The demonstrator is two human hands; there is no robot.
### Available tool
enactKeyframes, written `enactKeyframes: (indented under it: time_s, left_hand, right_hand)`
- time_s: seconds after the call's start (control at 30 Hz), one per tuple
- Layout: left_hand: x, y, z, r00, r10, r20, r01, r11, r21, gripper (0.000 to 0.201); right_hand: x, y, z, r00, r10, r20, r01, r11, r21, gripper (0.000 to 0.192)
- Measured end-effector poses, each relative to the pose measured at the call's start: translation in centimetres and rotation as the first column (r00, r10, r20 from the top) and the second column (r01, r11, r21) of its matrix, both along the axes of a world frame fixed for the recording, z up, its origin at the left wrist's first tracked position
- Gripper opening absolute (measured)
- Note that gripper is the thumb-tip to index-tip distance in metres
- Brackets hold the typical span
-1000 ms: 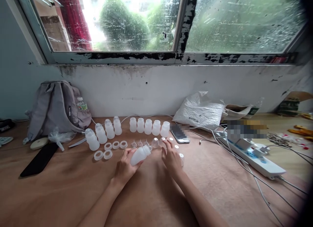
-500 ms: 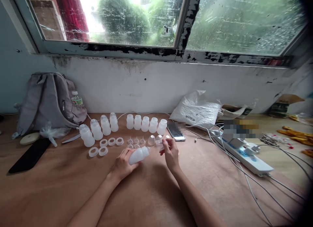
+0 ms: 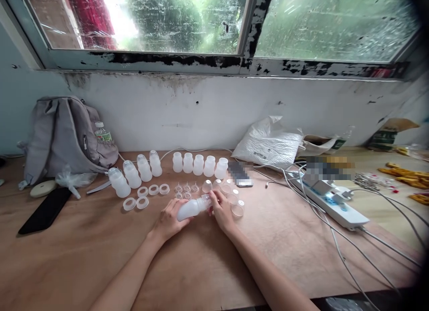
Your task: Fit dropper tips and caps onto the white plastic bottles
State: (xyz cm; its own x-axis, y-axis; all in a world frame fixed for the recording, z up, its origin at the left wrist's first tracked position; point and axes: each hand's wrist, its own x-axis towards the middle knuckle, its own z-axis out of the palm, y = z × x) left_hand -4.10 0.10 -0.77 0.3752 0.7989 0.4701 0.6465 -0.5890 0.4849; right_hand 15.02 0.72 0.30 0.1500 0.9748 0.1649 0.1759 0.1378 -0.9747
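A small translucent white plastic bottle (image 3: 191,208) is held on its side just above the brown wooden surface (image 3: 83,257), near the middle of its width and towards the far edge, with the grip of the left hand (image 3: 171,219) closed around the bottle's base. The neck end is pinched by the fingers of the right hand (image 3: 221,211), pressed together there on a small clear piece too small to identify. Beyond the hands, rows of upright white bottles (image 3: 198,164), white rings (image 3: 153,190) and clear caps (image 3: 237,210) are set out towards the far edge, with a grey backpack (image 3: 63,136) at the far left corner and a white power strip (image 3: 335,206) to the right.
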Motion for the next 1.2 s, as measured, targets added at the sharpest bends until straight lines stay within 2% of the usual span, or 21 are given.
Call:
enactKeyframes:
  time_s: [0.27,0.37,0.47,0.73,1.0,1.1,1.2]
  left_hand:
    - [0.1,-0.5,0.3,0.998,-0.061,0.026,0.062,0.998,-0.014,0.041]
    - [0.1,-0.7,0.5,0.996,-0.08,0.042,0.08,0.997,0.006,0.04]
    - [0.2,-1.0,0.6,0.993,-0.087,0.077,0.085,0.996,0.029,0.04]
    - [0.7,-1.8,0.8,0.986,-0.094,0.135,0.09,0.995,0.041,0.035]
    - [1.8,-2.6,0.2,0.992,-0.016,0.122,0.011,0.999,0.043,0.031]
    - [2.0,-1.8,0.1,0.994,0.006,0.11,-0.005,1.0,-0.01,0.032]
    - [2.1,-0.9,0.3,0.996,0.001,0.093,0.005,0.998,-0.064,0.034]
  right_hand:
    - [-0.6,-0.6,-0.3,0.988,0.012,0.151,-0.018,0.999,0.038,0.032]
    - [-0.8,-0.7,-0.4,0.967,-0.073,0.243,0.044,0.992,0.121,0.032]
    - [-1.0,-0.9,-0.5,0.949,-0.167,0.267,0.11,0.97,0.217,0.031]
    - [-1.8,-1.6,-1.1,0.962,-0.189,0.198,0.134,0.956,0.259,0.028]
    - [-1.8,-1.1,-1.1,0.97,-0.178,0.163,0.138,0.963,0.232,0.029]
    - [-1.6,-0.4,-1.0,0.985,-0.148,0.087,0.133,0.978,0.16,0.028]
    - [-1.3,0.4,-0.9,0.989,-0.075,-0.124,0.078,0.997,0.018,0.022]
